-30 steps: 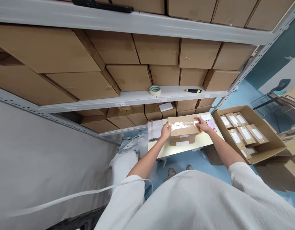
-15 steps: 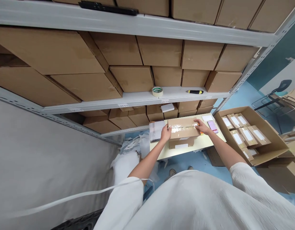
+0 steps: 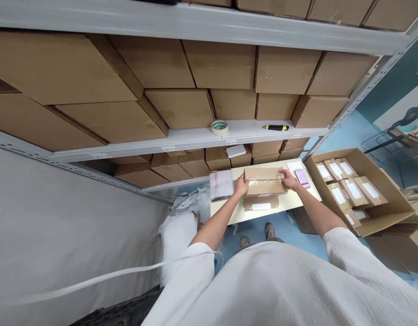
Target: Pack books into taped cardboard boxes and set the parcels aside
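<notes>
A brown cardboard box (image 3: 266,182) with shiny tape across its top is held between my two hands above a pale yellow table (image 3: 236,218). My left hand (image 3: 242,185) grips its left end, fingers bent round the edge. At the right end, my right hand (image 3: 289,180) holds the box with its fingers on the corner. Just below, nearer my body, lies another brown box (image 3: 263,200) with a white label. A phone (image 3: 301,178) with a pink and purple screen rests beside my right hand.
A plastic-covered stack (image 3: 221,184) lies at the table's left. To the right stands a large open carton (image 3: 394,216) holding several labelled boxes. Ahead, the shelf (image 3: 242,129) carries boxes, a tape roll (image 3: 219,127) and a yellow-black cutter (image 3: 276,128).
The held box has shifted slightly right with both my hands, and more of the labelled box below it shows. The camera view has moved a little; both shoes now show.
</notes>
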### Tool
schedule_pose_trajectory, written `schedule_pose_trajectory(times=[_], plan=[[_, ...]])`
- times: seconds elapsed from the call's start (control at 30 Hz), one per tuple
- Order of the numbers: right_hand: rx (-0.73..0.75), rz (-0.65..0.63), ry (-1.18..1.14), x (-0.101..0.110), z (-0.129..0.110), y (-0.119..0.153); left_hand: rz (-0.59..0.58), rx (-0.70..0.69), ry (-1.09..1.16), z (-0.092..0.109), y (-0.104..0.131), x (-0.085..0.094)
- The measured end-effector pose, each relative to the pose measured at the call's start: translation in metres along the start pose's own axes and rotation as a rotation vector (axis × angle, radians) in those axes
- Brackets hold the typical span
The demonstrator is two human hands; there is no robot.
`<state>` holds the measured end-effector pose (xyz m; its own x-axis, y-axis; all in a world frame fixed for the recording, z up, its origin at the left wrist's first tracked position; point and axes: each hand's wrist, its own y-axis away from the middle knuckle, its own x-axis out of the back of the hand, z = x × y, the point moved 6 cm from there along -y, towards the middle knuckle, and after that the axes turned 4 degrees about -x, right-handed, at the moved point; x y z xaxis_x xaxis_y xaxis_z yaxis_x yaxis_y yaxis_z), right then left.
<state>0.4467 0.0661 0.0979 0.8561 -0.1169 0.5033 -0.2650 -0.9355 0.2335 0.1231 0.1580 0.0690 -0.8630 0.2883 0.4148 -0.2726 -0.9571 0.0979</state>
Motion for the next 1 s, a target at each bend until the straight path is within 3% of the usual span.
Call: schedule_pose_trajectory(times=[0.13, 0.23, 0.27, 0.37, 0.43, 0.53, 0.73, 0.87, 1.0], plan=[[-0.051, -0.044, -0.003, 0.002, 0.001, -0.003, 0.018, 0.074, -0.088, -0.003, 0.0, -0.003], [-0.019, -0.063, -0.005, 0.001, -0.004, -0.007, 0.098, -0.128, -0.294, 0.024, 0.004, 0.0], [-0.013, -0.069, -0.015, 0.001, -0.005, -0.009, 0.072, -0.234, -0.36, 0.037, 0.007, -0.006], [0.017, -0.094, -0.054, -0.002, -0.004, -0.017, -0.181, -0.467, -0.459, 0.067, 0.016, -0.041], [0.041, -0.117, -0.079, -0.004, -0.003, -0.023, -0.283, -0.521, -0.472, 0.076, 0.021, -0.063], [0.068, -0.106, -0.111, -0.002, 0.005, -0.028, -0.295, -0.519, -0.48, 0.077, 0.025, -0.079], [-0.135, 0.117, 0.048, 0.034, 0.062, -0.025, -0.32, -0.483, -0.543, 0.07, 0.031, -0.084], [-0.233, 0.047, 0.23, 0.048, 0.101, -0.023, -0.323, -0.443, -0.562, 0.07, 0.031, -0.085], [-0.261, -0.01, 0.343, 0.046, 0.126, -0.029, -0.333, -0.414, -0.571, 0.073, 0.032, -0.086]])
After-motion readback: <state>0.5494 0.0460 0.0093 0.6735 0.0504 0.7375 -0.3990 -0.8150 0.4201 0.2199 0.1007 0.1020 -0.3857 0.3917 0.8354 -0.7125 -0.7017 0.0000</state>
